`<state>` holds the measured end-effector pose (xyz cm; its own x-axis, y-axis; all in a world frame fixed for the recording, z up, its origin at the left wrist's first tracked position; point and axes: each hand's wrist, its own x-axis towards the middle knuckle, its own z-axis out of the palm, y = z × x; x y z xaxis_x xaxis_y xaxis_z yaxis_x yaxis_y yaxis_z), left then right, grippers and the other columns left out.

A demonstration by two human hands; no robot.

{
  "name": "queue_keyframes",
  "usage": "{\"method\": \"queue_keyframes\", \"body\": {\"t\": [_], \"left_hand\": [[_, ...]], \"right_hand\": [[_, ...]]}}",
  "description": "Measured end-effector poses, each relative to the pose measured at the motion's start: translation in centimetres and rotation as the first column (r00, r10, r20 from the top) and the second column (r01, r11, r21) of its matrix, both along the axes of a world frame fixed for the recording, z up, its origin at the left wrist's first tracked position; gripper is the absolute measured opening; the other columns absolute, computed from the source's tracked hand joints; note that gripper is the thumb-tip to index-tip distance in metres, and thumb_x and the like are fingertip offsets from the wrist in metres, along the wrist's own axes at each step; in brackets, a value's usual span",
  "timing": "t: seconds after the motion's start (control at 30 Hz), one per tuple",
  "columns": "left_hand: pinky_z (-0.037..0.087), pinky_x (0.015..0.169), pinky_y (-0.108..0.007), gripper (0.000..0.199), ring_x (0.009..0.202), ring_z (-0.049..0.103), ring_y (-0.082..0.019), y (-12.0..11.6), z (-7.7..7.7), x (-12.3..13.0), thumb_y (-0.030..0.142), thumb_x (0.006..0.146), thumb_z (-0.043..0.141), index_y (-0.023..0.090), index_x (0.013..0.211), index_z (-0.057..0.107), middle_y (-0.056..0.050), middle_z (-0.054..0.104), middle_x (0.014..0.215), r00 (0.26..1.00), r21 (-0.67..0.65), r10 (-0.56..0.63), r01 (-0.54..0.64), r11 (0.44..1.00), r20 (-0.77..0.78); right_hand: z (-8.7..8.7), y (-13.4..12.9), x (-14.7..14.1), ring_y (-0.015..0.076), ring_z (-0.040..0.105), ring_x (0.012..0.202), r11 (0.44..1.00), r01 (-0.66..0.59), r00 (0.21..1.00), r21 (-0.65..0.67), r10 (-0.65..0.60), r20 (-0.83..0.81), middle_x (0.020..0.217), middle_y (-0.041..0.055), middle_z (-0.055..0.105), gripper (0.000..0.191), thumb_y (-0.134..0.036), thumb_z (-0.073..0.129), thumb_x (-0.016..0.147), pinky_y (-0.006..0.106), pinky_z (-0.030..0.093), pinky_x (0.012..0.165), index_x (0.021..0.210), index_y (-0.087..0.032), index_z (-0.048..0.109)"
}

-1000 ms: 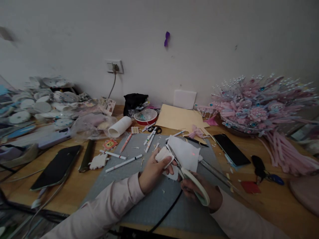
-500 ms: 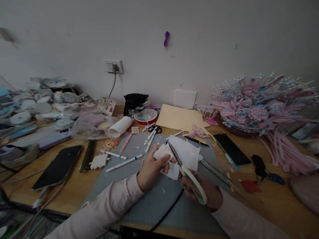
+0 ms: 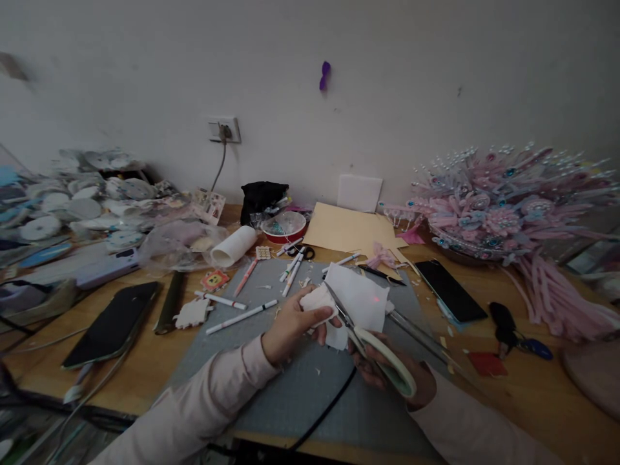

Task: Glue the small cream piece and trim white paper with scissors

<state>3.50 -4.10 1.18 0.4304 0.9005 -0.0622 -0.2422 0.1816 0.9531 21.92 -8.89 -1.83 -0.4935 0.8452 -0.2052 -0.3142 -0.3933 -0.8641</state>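
Observation:
My left hand (image 3: 295,325) pinches a small white piece (image 3: 318,301) between thumb and fingers, above the grey cutting mat (image 3: 305,400). Pale-handled scissors (image 3: 387,358) are gripped in my right hand (image 3: 375,367), which is closed around their handles. The scissor blades point up and left, with their tips at the right edge of the white piece. Behind the blades lies a white sheet (image 3: 363,290) on the mat. Part of that sheet is hidden by my fingers and the scissors.
Several markers (image 3: 242,316) and a white roll (image 3: 233,247) lie left of centre. A dark phone (image 3: 112,325) is at the left, another phone (image 3: 450,290) at the right. Behind stand a red-rimmed bowl (image 3: 284,236), beige card (image 3: 351,227) and a pink beaded headdress (image 3: 494,213).
The white piece has turned slightly in my left hand. My right hand has shifted a little, and the scissors' handles are lower and farther right, spread wider.

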Motion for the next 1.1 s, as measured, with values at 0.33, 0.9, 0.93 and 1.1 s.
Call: {"method": "queue_keyframes", "body": {"t": [0.33, 0.9, 0.93, 1.1], "left_hand": [[0.029, 0.035, -0.018, 0.031, 0.032, 0.047, -0.007, -0.02, 0.35, 0.0, 0.032, 0.067, 0.069, 0.015, 0.081, 0.046, -0.001, 0.067, 0.061, 1.0, -0.011, 0.001, -0.001, 1.0, -0.02], [0.032, 0.038, -0.018, 0.031, 0.033, 0.049, -0.007, 0.08, 0.25, -0.05, 0.03, 0.068, 0.068, 0.015, 0.082, 0.046, -0.001, 0.067, 0.062, 0.999, 0.011, -0.04, 0.04, 0.999, -0.013], [0.032, 0.038, -0.018, 0.031, 0.033, 0.049, -0.007, 0.05, 0.29, -0.03, 0.03, 0.068, 0.068, 0.015, 0.082, 0.046, -0.001, 0.067, 0.062, 0.999, 0.015, -0.037, 0.037, 0.999, -0.019], [0.032, 0.038, -0.018, 0.03, 0.034, 0.049, -0.007, -0.01, 0.36, -0.08, 0.03, 0.069, 0.068, 0.016, 0.081, 0.044, -0.001, 0.068, 0.062, 0.999, 0.021, -0.035, 0.036, 0.999, -0.039]], "right_hand": [[0.11, 0.41, 0.08, 0.0033, 0.036, 0.043, 0.999, -0.027, 0.999, 0.02, 0.028, -0.023, 0.063, -0.0024, 0.047, 0.039, -0.047, 0.074, 0.06, 0.013, 0.024, 0.03, 0.075, -0.014, 0.059], [0.1, 0.08, 0.01, 0.004, 0.035, 0.044, 1.0, -0.001, 1.0, 0.001, 0.001, -0.024, 0.063, -0.002, 0.046, 0.039, -0.049, 0.073, 0.061, 0.013, 0.022, 0.031, 0.074, -0.015, 0.06], [0.03, 0.1, 0.03, 0.004, 0.034, 0.044, 1.0, -0.006, 1.0, 0.009, 0.006, -0.027, 0.061, -0.0025, 0.045, 0.039, -0.049, 0.073, 0.061, 0.013, 0.022, 0.031, 0.075, -0.015, 0.06], [0.09, 0.17, 0.09, 0.0037, 0.031, 0.042, 0.999, -0.042, 0.998, 0.026, 0.043, -0.043, 0.058, -0.0041, 0.043, 0.038, -0.049, 0.073, 0.062, 0.013, 0.021, 0.031, 0.075, -0.016, 0.059]]}}
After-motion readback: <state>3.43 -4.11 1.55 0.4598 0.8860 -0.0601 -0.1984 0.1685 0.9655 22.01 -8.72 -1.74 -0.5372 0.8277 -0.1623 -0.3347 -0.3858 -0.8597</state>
